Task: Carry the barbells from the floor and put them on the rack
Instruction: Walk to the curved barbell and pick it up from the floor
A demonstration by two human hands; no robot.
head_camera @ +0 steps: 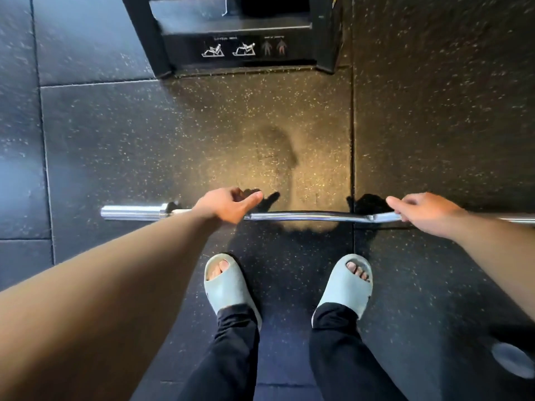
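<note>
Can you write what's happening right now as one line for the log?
step: lift bar | left hand: on curl bar | right hand: on bar | rack: not in view

Open speckled black rubber floor fills frame centre, left and right, nothing on it. Black steel machine base with white exercise pictograms blocks top centre. Chrome curl bar spans mid-frame; pale grey slide sandals just below it at bottom centre.

Shiny silver barbell; black floor flecked with pale specks; pale grey-green slippers; black trousers.
</note>
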